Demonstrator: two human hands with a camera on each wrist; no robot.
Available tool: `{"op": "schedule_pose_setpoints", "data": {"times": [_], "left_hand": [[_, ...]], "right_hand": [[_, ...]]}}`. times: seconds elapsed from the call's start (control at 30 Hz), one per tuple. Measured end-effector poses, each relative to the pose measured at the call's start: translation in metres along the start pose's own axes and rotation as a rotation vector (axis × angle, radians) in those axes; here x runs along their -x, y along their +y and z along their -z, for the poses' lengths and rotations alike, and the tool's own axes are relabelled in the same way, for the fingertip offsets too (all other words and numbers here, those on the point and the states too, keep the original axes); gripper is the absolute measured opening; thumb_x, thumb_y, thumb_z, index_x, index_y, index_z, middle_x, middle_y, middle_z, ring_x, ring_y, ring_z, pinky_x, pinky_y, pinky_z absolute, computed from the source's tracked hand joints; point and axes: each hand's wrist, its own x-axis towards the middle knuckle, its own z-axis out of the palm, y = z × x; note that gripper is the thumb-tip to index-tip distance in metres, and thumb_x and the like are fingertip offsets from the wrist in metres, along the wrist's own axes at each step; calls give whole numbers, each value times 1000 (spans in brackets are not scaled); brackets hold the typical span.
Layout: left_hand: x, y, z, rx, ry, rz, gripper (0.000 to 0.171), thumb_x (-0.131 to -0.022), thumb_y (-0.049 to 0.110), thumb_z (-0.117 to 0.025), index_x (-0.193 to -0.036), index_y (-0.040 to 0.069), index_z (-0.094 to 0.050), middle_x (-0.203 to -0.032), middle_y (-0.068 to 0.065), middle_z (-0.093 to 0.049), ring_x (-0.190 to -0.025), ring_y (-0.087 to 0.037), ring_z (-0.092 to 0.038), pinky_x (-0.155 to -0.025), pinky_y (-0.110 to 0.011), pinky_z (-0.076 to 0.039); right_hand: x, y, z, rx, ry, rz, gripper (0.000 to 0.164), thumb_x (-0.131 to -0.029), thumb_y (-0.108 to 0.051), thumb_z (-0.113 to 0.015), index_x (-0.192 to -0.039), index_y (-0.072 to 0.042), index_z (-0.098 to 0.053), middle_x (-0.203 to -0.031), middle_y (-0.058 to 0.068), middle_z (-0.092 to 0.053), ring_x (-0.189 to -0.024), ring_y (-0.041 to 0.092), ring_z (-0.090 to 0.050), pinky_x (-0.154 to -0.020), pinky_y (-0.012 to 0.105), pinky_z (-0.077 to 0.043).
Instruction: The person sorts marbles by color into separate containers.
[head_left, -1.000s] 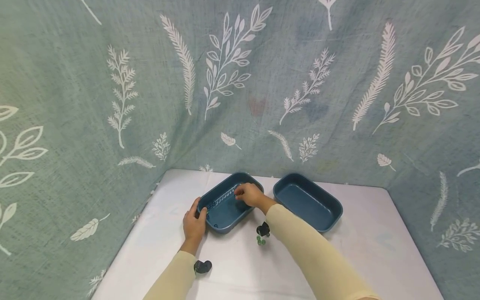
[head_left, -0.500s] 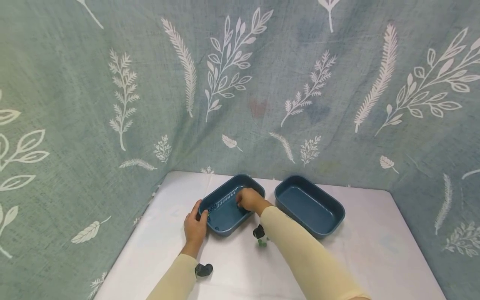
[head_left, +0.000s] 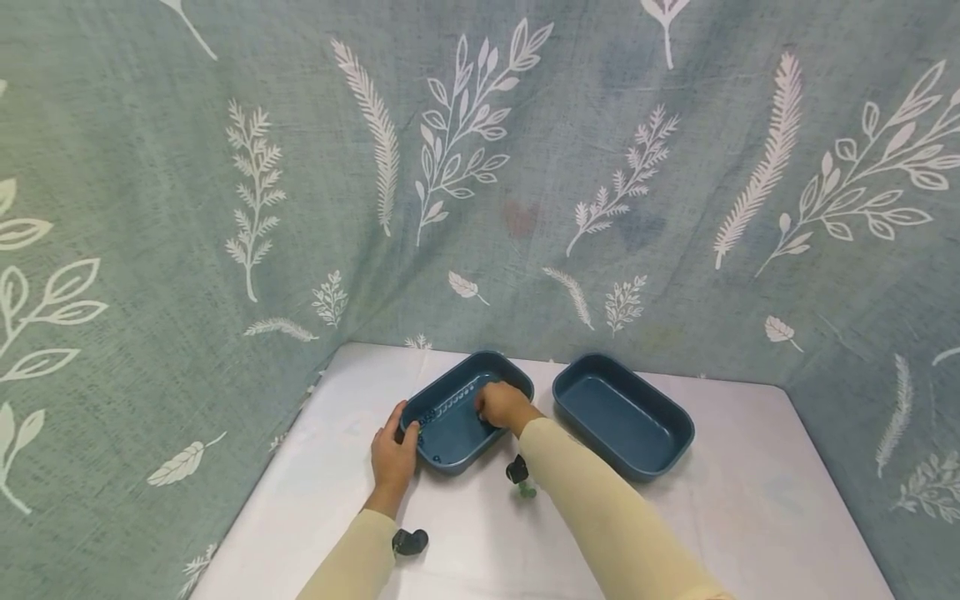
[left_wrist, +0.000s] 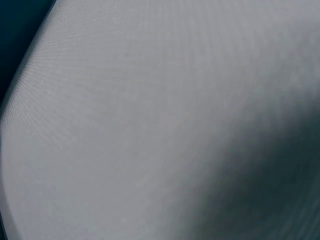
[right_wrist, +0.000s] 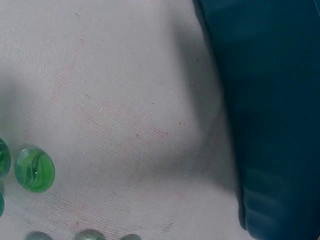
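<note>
My left hand grips the near-left end of a dark blue oblong tray, thumb over the rim and fingers along the outside. My right hand reaches into this tray near its right end, fingers curled down toward the floor; I cannot tell what lies between the fingertips. A row of clear marbles runs along the far inner wall. Several dark marbles lie at the left end, by my left thumb, and a single marble sits near the front. Neither wrist view shows the fingers.
A second dark blue tray stands to the right. On the white tablecloth, several green marbles lie in front of the trays, partly under my right forearm. Patterned curtain encloses the back and sides.
My right hand has dipped lower into the left tray, its fingers now tucked down and less visible. The left hand keeps its place on the rim. The head view has shifted slightly.
</note>
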Motion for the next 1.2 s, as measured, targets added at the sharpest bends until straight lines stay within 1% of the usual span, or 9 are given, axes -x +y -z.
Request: {"op": "schedule_pose_setpoints", "data": {"times": [0.2,0.33,0.47,0.6,0.7,0.8,0.87,1.03,1.2], "left_hand": [[3,1,-5,1,-7,-8,49,-97,27,-56,-145,22,-47,-145,-4,-48,-135,-27,-42,-117,-45,-12],[4,-1,-9,6,-4,-16,48,-97,28,-56,-144,22,-48,-145,-3,-49,-135,-25,-42,-117,-46,-12],[-1,-2,-12,-1,10,-38,47,-97,28,-57,-143,23,-49,-144,0,-50,-134,-23,-43,-117,-46,-14],[-8,1,-14,-5,13,-64,47,-97,30,-56,-144,24,-48,-145,0,-49,-135,-23,-42,-117,-46,-14],[-9,3,-13,-8,5,-42,48,-97,31,-56,-144,26,-48,-146,0,-48,-136,-24,-40,-117,-45,-13],[-7,3,-13,-16,-9,-13,49,-97,30,-56,-145,26,-47,-147,0,-47,-137,-26,-39,-117,-45,-12],[-6,1,-13,-21,-13,4,49,-97,31,-56,-145,28,-46,-147,1,-46,-137,-26,-38,-117,-45,-12],[-6,-6,-12,-28,0,6,49,-97,32,-56,-145,28,-47,-147,1,-47,-136,-25,-40,-117,-45,-13],[-7,-12,-7,-32,5,7,48,-97,32,-55,-145,28,-47,-146,-1,-48,-136,-27,-40,-117,-45,-13]], "right_hand": [[2,4,-2,42,-10,-15,17,-87,-19,-74,-103,-23,-75,-106,-6,-69,-104,15,-61,-93,34,-49],[5,7,-2,27,-9,-27,17,-86,-20,-75,-103,-23,-75,-107,-6,-69,-106,16,-61,-94,35,-48],[8,9,4,-50,5,-19,17,-87,-19,-74,-104,-19,-75,-107,-5,-70,-107,16,-61,-92,34,-49],[9,15,13,-164,66,43,17,-88,-17,-73,-104,-15,-74,-103,-4,-70,-102,15,-63,-88,31,-51],[11,20,17,-239,100,99,19,-88,-17,-73,-107,-12,-73,-101,-5,-70,-100,13,-63,-86,29,-51],[15,26,18,-305,112,131,23,-88,-17,-73,-110,-10,-72,-101,-5,-70,-99,13,-63,-84,30,-52],[19,29,18,-328,122,138,25,-88,-18,-73,-111,-10,-72,-101,-5,-69,-97,12,-62,-82,29,-52],[29,36,18,-359,154,139,25,-89,-20,-72,-112,-12,-71,-100,-6,-68,-95,11,-62,-81,28,-52],[41,41,18,-399,187,143,25,-89,-18,-72,-113,-9,-70,-98,-5,-68,-92,11,-62,-77,27,-53]]}}
